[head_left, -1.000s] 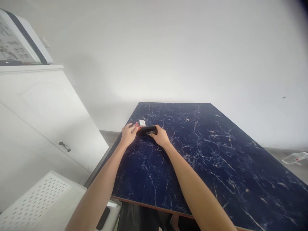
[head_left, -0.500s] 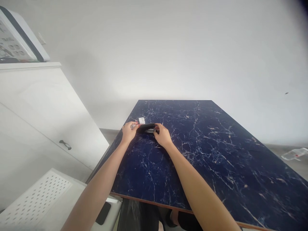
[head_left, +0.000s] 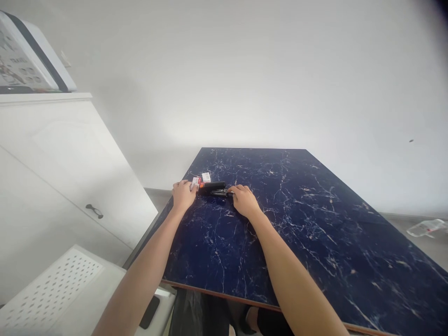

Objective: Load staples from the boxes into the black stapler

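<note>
A long black object (head_left: 214,185) with a shiny metal part (head_left: 219,192), which looks like an opened stapler, lies on the dark blue marbled table (head_left: 290,186). My right hand (head_left: 245,201) is closed on the black end of its metal part. On the other side, my left hand (head_left: 183,195) has its fingers closed around a small red-and-white box (head_left: 196,182), right by the stapler's left end. Just behind stands or lies a small white printed piece (head_left: 206,177); its kind is too small to tell.
A white cabinet (head_left: 66,154) with a dark handle is at the left, with a printed case (head_left: 28,56) on top. Below it stands a white unit with a perforated panel (head_left: 52,284), a dark phone-like thing (head_left: 150,311) beside it. A clear plastic item (head_left: 427,227) lies beyond the right edge.
My right hand has shifted right and slightly down, onto the end of the metal part. My left hand has moved slightly left, and the red-and-white box now shows more clearly.
</note>
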Action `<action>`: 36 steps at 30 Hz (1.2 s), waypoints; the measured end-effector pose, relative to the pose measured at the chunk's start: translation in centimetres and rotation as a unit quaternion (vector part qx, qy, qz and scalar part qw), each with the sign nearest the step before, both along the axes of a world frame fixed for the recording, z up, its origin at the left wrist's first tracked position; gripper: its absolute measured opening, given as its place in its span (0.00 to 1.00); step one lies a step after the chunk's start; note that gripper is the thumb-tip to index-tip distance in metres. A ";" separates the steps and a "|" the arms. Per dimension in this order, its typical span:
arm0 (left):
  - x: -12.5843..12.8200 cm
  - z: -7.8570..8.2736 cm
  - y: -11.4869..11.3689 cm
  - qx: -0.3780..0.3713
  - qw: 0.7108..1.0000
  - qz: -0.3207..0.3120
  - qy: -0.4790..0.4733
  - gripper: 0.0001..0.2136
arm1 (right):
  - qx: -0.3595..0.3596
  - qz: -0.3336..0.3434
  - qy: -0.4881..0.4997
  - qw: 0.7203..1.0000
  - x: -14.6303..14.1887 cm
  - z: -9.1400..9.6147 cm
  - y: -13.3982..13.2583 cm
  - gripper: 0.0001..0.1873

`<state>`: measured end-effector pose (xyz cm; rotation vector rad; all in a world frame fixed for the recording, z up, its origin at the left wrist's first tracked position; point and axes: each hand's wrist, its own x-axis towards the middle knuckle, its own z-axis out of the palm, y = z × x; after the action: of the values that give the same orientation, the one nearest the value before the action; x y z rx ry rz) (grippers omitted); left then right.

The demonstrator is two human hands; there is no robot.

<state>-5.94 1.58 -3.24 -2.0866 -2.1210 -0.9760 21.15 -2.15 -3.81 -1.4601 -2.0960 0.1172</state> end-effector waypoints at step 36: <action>4.0 3.4 -3.2 -0.128 0.762 -0.283 -0.568 0.18 | -0.024 0.001 0.656 0.754 -4.1 3.4 -0.8 0.21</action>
<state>-1.98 -1.66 0.15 -2.7154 -1.9217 -2.7521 17.02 -2.90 -0.36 -0.8609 -0.8905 0.9088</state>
